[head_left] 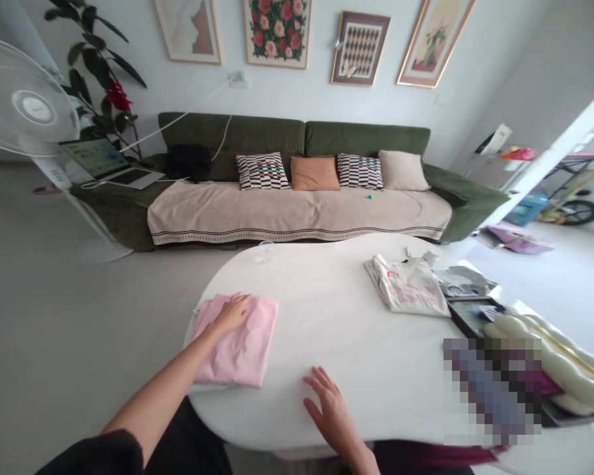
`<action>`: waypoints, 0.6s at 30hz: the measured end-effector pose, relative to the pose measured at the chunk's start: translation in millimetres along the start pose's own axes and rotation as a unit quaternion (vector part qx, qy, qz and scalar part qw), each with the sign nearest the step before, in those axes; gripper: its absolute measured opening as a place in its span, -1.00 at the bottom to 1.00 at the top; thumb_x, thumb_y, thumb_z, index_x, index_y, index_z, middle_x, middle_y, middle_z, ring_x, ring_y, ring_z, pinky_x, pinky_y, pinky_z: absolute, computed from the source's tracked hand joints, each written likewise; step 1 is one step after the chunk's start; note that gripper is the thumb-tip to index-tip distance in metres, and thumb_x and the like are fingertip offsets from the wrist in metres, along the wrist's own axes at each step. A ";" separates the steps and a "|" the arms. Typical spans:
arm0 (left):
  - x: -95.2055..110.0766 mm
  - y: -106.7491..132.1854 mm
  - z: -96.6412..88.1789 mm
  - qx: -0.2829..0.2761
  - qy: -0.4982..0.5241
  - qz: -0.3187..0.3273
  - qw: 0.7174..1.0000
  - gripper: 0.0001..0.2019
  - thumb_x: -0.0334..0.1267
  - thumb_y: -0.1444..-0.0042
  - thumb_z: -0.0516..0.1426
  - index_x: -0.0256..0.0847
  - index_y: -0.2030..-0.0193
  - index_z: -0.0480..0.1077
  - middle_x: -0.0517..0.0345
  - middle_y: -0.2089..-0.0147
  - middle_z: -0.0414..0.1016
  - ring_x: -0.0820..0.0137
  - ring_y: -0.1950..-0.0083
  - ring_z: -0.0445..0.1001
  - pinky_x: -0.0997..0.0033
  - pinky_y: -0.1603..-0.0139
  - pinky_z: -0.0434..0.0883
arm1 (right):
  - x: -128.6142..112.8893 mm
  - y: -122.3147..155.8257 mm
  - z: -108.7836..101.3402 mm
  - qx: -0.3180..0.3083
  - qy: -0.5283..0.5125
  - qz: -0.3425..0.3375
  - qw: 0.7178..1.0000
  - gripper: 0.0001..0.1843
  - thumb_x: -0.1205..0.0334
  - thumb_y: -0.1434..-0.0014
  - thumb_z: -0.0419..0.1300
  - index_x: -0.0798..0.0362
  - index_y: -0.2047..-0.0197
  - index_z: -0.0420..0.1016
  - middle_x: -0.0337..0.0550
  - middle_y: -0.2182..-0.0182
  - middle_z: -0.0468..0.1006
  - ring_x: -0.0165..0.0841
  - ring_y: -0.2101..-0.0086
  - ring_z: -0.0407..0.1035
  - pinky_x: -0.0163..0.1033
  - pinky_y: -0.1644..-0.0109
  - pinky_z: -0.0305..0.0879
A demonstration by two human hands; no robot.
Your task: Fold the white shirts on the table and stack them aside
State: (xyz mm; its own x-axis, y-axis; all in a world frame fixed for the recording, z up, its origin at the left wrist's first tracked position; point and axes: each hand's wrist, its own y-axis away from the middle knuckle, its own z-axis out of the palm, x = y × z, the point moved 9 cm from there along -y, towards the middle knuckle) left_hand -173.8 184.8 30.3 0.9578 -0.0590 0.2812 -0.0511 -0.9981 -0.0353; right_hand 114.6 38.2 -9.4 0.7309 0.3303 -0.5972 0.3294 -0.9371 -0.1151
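Note:
A folded pink garment lies at the left end of the white oval table. My left hand rests flat on its top left part, fingers spread. My right hand lies open on the bare tabletop near the front edge, to the right of the pink garment and apart from it. A folded white garment with pink print sits further back on the right side of the table, out of reach of both hands.
At the table's right are papers, a dark tray and a cream padded item, beside a blurred patch. Behind stands a green sofa with cushions and a laptop. A white fan stands at left.

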 end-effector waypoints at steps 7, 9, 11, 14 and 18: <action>8.2 -24.9 -3.2 -0.054 -0.057 0.034 0.996 -0.86 -0.32 -0.09 0.10 -0.18 0.24 0.48 0.02 0.13 0.51 0.26 0.03 0.42 0.34 0.01 0.27 | 79.5 53.6 -73.1 0.079 -0.003 0.092 0.993 -0.59 0.13 -0.22 -0.05 0.12 -0.01 0.43 0.08 -0.01 0.49 -0.19 -0.06 0.36 -0.08 -0.14 0.29; 11.5 -22.7 -5.0 -0.061 -0.073 0.036 0.995 -0.85 -0.33 -0.13 0.05 -0.18 0.27 0.46 0.03 0.16 0.52 0.26 0.07 0.45 0.30 0.02 0.27 | 98.7 71.6 -88.4 0.092 0.000 0.112 0.989 -0.59 0.10 -0.21 -0.06 0.11 0.02 0.44 0.07 0.03 0.52 -0.18 -0.01 0.41 -0.07 -0.11 0.32; 14.2 -19.2 -7.8 -0.063 -0.084 0.034 0.994 -0.80 -0.35 -0.16 -0.01 -0.19 0.22 0.44 0.02 0.20 0.54 0.25 0.12 0.48 0.24 0.00 0.25 | 112.7 86.4 -97.9 0.100 0.001 0.126 0.987 -0.58 0.07 -0.20 -0.06 0.10 0.04 0.43 0.05 0.07 0.55 -0.17 0.04 0.44 -0.07 -0.07 0.35; 15.5 -13.7 -12.6 -0.066 -0.089 0.031 0.993 -0.76 -0.35 -0.15 -0.01 -0.17 0.10 0.42 0.04 0.24 0.56 0.24 0.17 0.50 0.28 0.07 0.29 | 134.7 99.7 -108.9 0.104 0.017 0.156 0.982 -0.57 0.02 -0.19 -0.07 0.08 0.04 0.42 0.03 0.08 0.55 -0.19 0.05 0.45 -0.12 -0.03 0.38; 13.1 -12.1 -19.9 -0.054 -0.077 0.040 0.995 -0.73 -0.35 -0.09 0.04 -0.10 0.09 0.45 0.13 0.16 0.55 0.30 0.13 0.50 0.44 0.17 0.33 | 183.7 98.2 -140.5 0.112 0.081 0.233 0.963 -0.50 0.00 -0.17 -0.11 0.10 -0.03 0.35 0.03 0.03 0.50 -0.22 0.04 0.43 -0.17 -0.04 0.34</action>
